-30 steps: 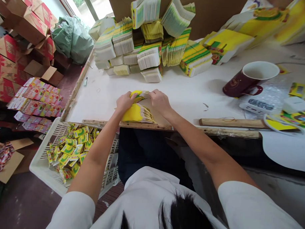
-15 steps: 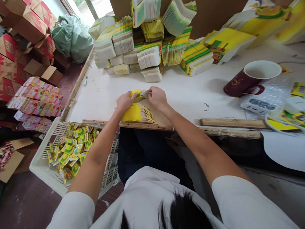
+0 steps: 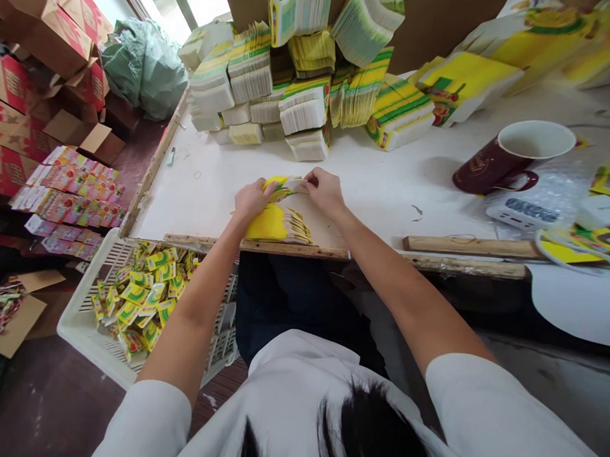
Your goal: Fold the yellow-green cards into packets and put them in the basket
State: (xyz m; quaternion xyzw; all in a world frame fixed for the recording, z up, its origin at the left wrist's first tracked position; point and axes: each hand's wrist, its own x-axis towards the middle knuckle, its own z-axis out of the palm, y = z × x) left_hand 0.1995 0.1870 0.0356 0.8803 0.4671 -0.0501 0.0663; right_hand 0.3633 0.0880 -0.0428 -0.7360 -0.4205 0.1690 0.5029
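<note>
Between my two hands, above the white tabletop (image 3: pixel 206 198), is a yellow and green printed card packet (image 3: pixel 285 190) with a pale end. My left hand (image 3: pixel 252 201) grips its left side, fingers closed. At its pale right end, my right hand (image 3: pixel 326 191) pinches with thumb and fingers. Just below, a fanned pile of yellow packets (image 3: pixel 272 225) lies against the wooden table edge, close under my left hand. Whether the held piece is one layer or several cannot be made out.
Stacks of folded yellow-green packets (image 3: pixel 304 108) stand at the back. To the right are a maroon mug (image 3: pixel 492 162), a bubble-wrapped white device (image 3: pixel 523 213) and a wooden strip (image 3: pixel 474 246). A white crate (image 3: pixel 76 327) of small packets stands at lower left, cartons (image 3: pixel 56 40) beyond.
My right hand has shifted slightly right, and more of the packet's pale end shows between my hands. My left hand keeps its grip. The view has turned a little.
</note>
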